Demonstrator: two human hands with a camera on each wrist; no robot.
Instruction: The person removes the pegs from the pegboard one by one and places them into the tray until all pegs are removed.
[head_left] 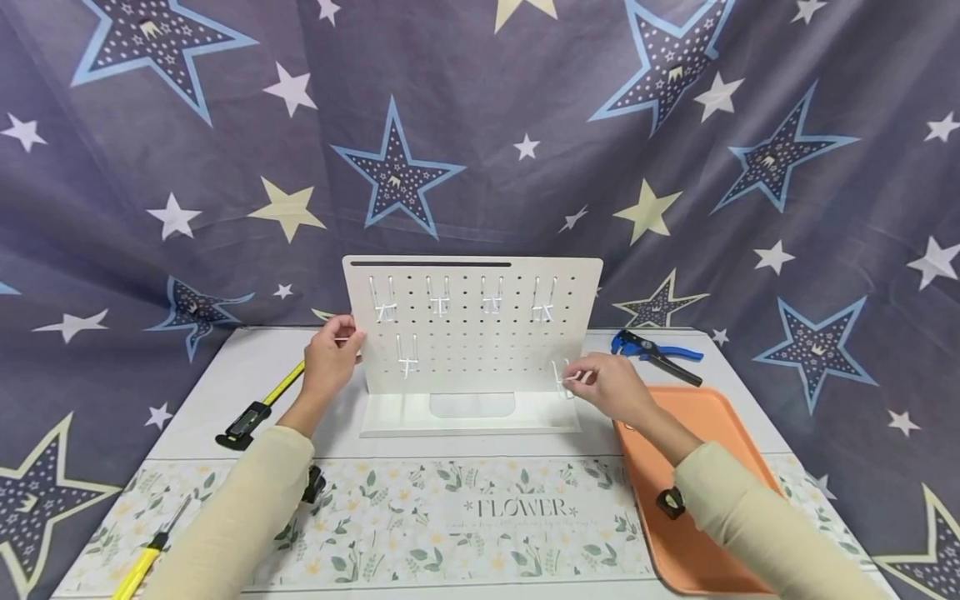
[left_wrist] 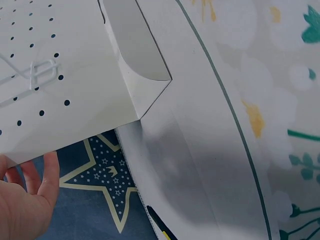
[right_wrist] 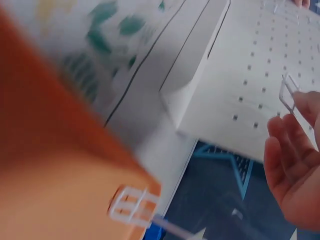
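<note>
The right hand's point(head_left: 609, 387) fingers pinch a white wire hook point(head_left: 558, 379) in front of the lower right corner of a white pegboard point(head_left: 472, 354), while the left hand's point(head_left: 328, 358) fingers grip that board's left edge. It stands midway along the back of the counter point(head_left: 191, 433), with five mounted hooks point(head_left: 440, 302). A blue-and-black wire stripper point(head_left: 656, 354) lies near the counter's back right corner; an orange tray point(head_left: 660, 467) lies along its right edge; a yellow-handled screwdriver point(head_left: 146, 558) lies near the front left corner.

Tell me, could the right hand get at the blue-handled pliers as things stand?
Probably yes: the pliers lie near the right hand, with nothing seen covering them. But that hand pinches a white hook, so it would likely need to let go first.
</note>
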